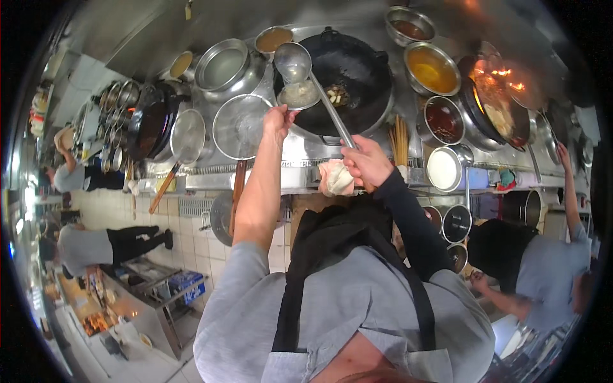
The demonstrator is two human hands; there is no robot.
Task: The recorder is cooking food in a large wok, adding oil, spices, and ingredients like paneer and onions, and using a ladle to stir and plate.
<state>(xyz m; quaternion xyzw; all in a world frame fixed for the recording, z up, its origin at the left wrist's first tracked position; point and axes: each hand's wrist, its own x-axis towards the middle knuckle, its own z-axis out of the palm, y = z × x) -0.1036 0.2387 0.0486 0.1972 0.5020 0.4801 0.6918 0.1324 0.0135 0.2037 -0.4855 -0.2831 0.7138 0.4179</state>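
Note:
My left hand (279, 122) grips the near rim of a small metal bowl (293, 102) holding a pale, wet-looking mass. Around the handle of a long steel ladle (335, 107) my right hand (368, 162) is closed. The ladle's head meets or hangs just over the bowl's far edge; contact cannot be told. Both are above the left part of a black wok (361, 67). Small pale pieces of food (336, 95) lie inside the wok, partly behind the ladle handle. A crumpled pale cloth (336, 178) is beside my right hand at the stove's front edge.
Left are a large metal pot (223, 64) and a wire-mesh strainer (241, 125). Bowls of yellow liquid (432, 69) and dark red sauce (444, 120), plus a bamboo brush (398, 141), stand right. Beyond them flames rise at another wok (498, 103), near a co-worker (541, 273).

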